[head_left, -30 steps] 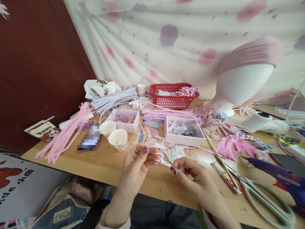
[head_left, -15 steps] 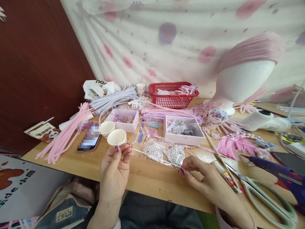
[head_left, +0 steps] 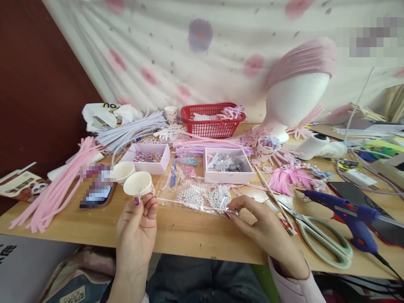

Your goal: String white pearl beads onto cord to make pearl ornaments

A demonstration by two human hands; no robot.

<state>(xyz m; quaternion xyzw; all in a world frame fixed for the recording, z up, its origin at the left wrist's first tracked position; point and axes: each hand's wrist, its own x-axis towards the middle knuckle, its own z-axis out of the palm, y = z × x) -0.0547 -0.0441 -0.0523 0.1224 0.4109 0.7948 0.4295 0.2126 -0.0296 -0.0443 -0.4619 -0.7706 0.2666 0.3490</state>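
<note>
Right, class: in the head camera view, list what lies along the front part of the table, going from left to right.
pink pipe cleaners → phone → paper cup → bags of pearl beads → scissors → glue gun

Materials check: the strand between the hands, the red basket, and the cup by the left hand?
Strand: thin, clear and glossy, probably nylon line or wire. Red basket: moulded plastic, by its open grid walls. Cup near the left hand: matte white paper, rolled rim.
</note>
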